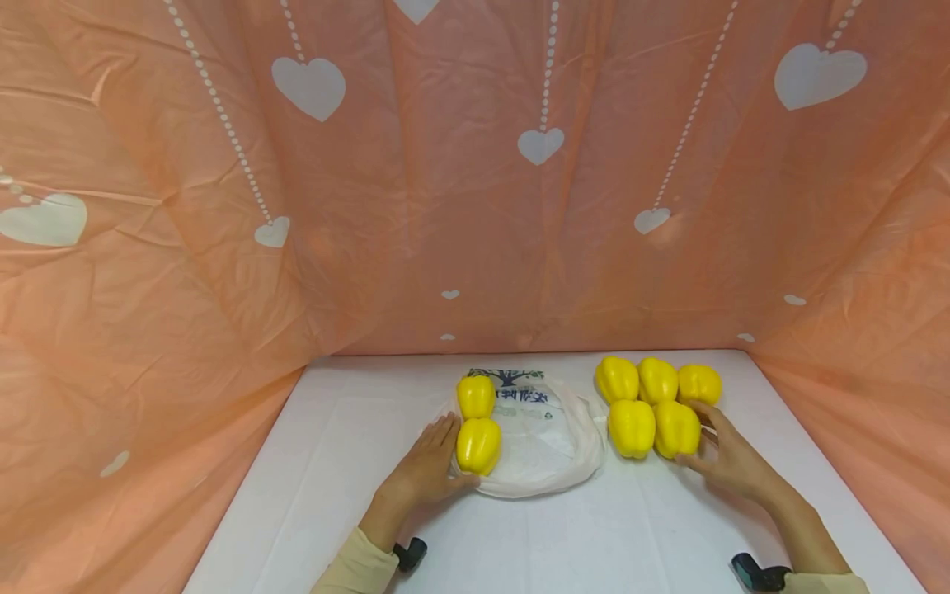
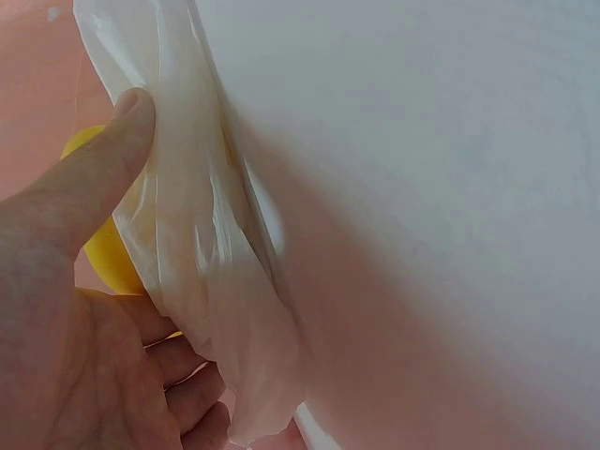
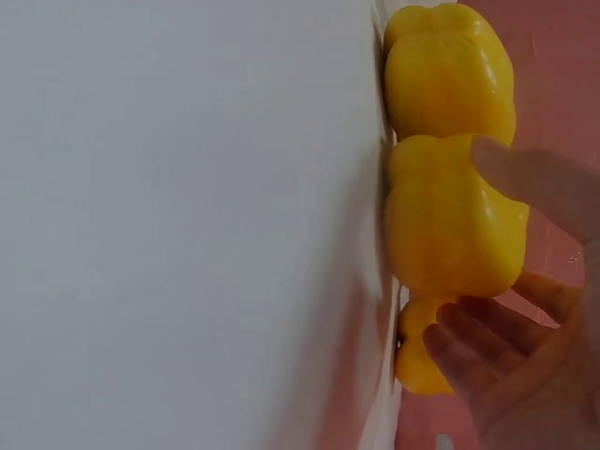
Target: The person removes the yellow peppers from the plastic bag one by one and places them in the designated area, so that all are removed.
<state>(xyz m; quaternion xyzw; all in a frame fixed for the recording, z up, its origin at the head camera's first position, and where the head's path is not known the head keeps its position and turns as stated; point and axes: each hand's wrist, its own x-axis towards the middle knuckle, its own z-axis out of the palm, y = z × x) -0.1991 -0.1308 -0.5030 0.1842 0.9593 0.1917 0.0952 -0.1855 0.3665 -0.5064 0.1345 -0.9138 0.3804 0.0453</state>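
In the head view, my left hand (image 1: 426, 470) holds the left edge of a white plastic bag (image 1: 538, 483). The left wrist view has its thumb (image 2: 131, 117) lying over the thin plastic. Two yellow bell peppers (image 1: 478, 445) are inside the bag's rim, right beside that hand; they are mostly hidden behind plastic in the left wrist view. To the right, my right hand (image 1: 731, 458) spans a yellow bell pepper (image 1: 677, 431), the front right one of a group. Its thumb (image 3: 502, 164) touches one side, with the fingers around the other.
Several more yellow bell peppers (image 1: 631, 429) stand close together in two rows, right of the bag. Dark printing (image 1: 508, 378) marks the bag's far part. A white table (image 1: 326, 462) lies beneath, with an orange heart-patterned curtain (image 1: 475, 247) around it.
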